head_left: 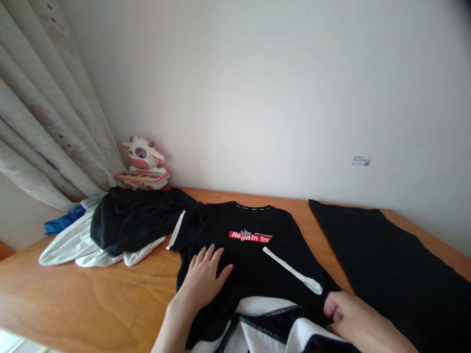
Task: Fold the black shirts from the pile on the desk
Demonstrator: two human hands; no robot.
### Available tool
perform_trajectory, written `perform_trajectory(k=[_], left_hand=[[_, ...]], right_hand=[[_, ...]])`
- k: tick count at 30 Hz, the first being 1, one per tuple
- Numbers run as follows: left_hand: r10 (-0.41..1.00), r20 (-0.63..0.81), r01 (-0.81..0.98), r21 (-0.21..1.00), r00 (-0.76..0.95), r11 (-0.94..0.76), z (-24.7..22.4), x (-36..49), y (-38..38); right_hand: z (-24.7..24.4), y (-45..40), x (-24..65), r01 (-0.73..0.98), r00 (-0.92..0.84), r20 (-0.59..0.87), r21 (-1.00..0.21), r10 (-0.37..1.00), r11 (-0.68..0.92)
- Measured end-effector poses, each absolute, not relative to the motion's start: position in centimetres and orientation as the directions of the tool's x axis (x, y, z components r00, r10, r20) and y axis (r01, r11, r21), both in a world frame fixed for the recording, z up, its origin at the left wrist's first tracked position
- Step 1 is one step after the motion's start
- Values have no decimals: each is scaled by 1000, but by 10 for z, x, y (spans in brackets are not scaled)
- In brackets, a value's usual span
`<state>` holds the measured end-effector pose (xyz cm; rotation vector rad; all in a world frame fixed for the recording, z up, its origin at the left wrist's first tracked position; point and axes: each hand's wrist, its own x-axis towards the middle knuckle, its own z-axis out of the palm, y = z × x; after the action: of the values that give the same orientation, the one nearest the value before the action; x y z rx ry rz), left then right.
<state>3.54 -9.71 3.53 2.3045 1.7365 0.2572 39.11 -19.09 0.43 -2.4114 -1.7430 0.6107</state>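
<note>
A black shirt [253, 255] with a red logo across the chest lies front-up in the middle of the wooden table [91, 299], its collar toward the wall [279, 98]. A white stripe runs slantwise over its right half, and white and black folds bunch up at its near edge.

The left hand [204, 277] lies flat on the shirt's left half, palm down, fingers spread and pointing toward the logo. The right hand [349, 318] is at the shirt's near right edge, fingers curled in and pinching the black cloth just below the end of the stripe.

To the left, a second black garment [132, 220] is heaped loosely, touching the shirt's shoulder, and it lies on top of rumpled white cloth [73, 242] that spreads toward the table's left end. A bit of blue fabric [61, 221] pokes out behind that. At the back, against the wall, stands a toy cow [142, 162] with a small keyboard, just beside the curtain [40, 117] hanging at the left.

To the right, a flat black cloth [397, 269] covers much of the table, close to the right hand but with a strip of bare wood between it and the shirt. A small label [361, 161] sticks to the wall above it.
</note>
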Motion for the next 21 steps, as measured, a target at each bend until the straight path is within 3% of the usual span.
perform_trajectory(k=[3, 8, 10, 15, 17, 21], left_hand=[[979, -66, 965, 190, 195, -179, 23, 26, -94], [975, -64, 953, 234, 213, -193, 32, 29, -99], [977, -81, 956, 233, 200, -176, 35, 33, -100], [987, -140, 974, 218, 84, -52, 32, 35, -103], [985, -143, 971, 233, 91, -56, 30, 33, -104], [990, -93, 962, 261, 110, -83, 28, 28, -105]], right_hand=[[10, -194, 390, 889, 238, -328, -305, 914, -341], [42, -186, 347, 932, 119, -99, -331, 988, -146], [65, -170, 315, 958, 41, 26, -286, 999, -32], [108, -101, 229, 981, -177, 7, -84, 984, 177], [107, -72, 202, 973, -222, -21, -73, 975, 220], [67, -29, 163, 950, -261, 36, -167, 965, 263]])
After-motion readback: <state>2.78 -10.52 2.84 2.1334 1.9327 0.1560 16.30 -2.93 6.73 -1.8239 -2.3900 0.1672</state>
